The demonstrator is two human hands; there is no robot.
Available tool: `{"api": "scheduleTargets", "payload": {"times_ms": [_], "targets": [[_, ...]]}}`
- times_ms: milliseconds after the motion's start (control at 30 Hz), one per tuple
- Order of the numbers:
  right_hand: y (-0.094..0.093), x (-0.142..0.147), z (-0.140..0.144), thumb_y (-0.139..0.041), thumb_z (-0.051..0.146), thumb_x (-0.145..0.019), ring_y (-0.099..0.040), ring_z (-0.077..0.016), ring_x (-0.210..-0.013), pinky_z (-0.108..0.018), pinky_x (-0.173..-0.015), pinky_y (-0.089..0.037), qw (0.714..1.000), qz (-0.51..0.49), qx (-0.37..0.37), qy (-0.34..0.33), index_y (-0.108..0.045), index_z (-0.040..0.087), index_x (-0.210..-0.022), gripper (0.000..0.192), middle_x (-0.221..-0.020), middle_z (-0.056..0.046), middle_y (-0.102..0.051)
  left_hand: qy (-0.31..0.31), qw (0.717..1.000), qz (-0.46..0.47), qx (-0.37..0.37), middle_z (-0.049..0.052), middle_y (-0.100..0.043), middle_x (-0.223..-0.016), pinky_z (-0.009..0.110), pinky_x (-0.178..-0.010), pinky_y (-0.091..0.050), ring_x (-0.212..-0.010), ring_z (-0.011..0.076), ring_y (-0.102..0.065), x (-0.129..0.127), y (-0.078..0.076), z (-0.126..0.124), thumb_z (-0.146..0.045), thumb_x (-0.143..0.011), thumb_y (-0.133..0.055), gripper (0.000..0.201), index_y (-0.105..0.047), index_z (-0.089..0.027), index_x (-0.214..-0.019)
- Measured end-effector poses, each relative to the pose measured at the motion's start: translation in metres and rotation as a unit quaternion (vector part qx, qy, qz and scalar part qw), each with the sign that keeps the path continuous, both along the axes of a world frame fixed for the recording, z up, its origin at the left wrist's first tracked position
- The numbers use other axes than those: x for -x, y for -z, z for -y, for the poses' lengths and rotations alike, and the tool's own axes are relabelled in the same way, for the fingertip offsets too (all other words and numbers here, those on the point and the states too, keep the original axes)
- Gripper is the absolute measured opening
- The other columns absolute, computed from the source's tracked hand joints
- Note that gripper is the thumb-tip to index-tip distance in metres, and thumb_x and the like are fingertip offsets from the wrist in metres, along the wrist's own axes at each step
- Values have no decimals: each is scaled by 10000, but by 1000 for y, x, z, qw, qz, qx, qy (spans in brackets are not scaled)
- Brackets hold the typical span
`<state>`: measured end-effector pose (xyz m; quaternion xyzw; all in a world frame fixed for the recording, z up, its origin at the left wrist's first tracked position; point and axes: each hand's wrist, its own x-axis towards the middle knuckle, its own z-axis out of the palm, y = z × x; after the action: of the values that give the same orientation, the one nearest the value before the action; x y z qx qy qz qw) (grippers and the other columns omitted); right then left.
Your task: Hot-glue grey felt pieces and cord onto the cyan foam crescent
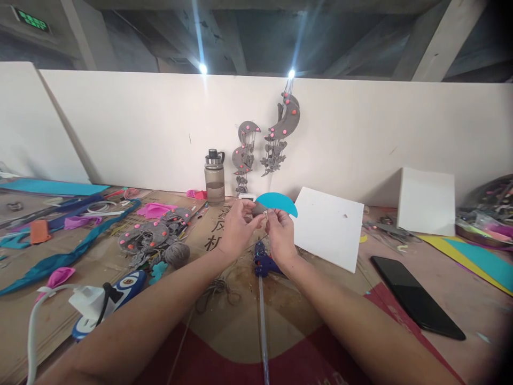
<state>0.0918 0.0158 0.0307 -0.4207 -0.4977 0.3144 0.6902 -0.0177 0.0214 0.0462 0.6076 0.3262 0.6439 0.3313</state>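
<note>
Both hands meet above the middle of the cardboard. My left hand [240,227] is closed, thumb and fingers pinching a small grey felt piece [259,208]. Fingertips of my right hand [280,232] press together at the right end of that piece, with a tiny pale bit between them; what exactly they grip is partly hidden. Just below lies a dark blue glue gun [262,261], a long clear glue stick [263,326] running from it toward me. Behind the hands stands a turquoise rounded sheet [278,202]. Loose grey yarn [218,291] lies left of the glue gun.
Grey moon hangings [286,120] with pink dots hang on the white board. A water bottle [215,179], grey felt crescents [148,235] and a power strip [134,283] are to the left. A white panel [331,227] and a black phone [417,297] lie right.
</note>
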Motion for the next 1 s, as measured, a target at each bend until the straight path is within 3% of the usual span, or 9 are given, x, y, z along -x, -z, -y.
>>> {"api": "scheduleTargets", "payload": {"times_ms": [133, 300, 400, 533, 733, 1000], "targets": [[-7, 3, 9, -506, 439, -856, -393, -128, -582, -266, -572, -345, 998, 59, 9, 34, -542, 207, -717, 273, -605, 32, -488, -59, 994, -80, -43, 53, -635, -945, 321, -873, -447, -913, 186, -594, 6, -1, 0, -229, -682, -764, 247, -626, -206, -886], [-11, 3, 12, -505, 400, -867, -473, -152, -667, -287, -668, -378, 989, 142, -29, 37, -606, 202, -820, 227, -714, 7, -588, -49, 995, -88, -28, 60, -671, -939, 317, -888, -424, -914, 191, -616, 9, -3, -4, -233, -769, -678, 119, -635, -210, -877], [-12, 3, 14, -481, 369, -890, -508, -153, -715, -285, -716, -389, 986, 159, -52, 17, -611, 209, -920, 209, -779, 7, -609, -44, 994, -100, -21, 46, -670, -889, 302, -848, -427, -863, 181, -614, 10, -6, -4, -245, -808, -624, 51, -633, -206, -839], [-11, 3, 14, -486, 348, -887, -495, -147, -720, -281, -717, -382, 985, 162, -58, 15, -584, 210, -909, 170, -786, 14, -582, -26, 998, -59, 24, 9, -625, -770, 254, -736, -426, -754, 146, -561, 12, -12, -2, -273, -794, -627, 90, -616, -190, -760], [-6, 1, 9, -493, 364, -879, -493, -150, -740, -284, -732, -386, 991, 128, -45, 6, -552, 215, -924, 167, -806, 14, -569, 25, 993, 21, 114, -1, -598, -792, 201, -486, -350, -662, 118, -497, 12, -15, -2, -303, -757, -640, 118, -589, -197, -775], [-5, 1, 8, -503, 378, -878, -514, -147, -758, -279, -718, -404, 997, 78, -28, -8, -521, 225, -949, 170, -862, 2, -580, 93, 980, 102, 146, 15, -596, -796, 197, -491, -376, -686, 107, -511, 4, -16, 0, -331, -721, -680, 198, -565, -172, -746]]}}
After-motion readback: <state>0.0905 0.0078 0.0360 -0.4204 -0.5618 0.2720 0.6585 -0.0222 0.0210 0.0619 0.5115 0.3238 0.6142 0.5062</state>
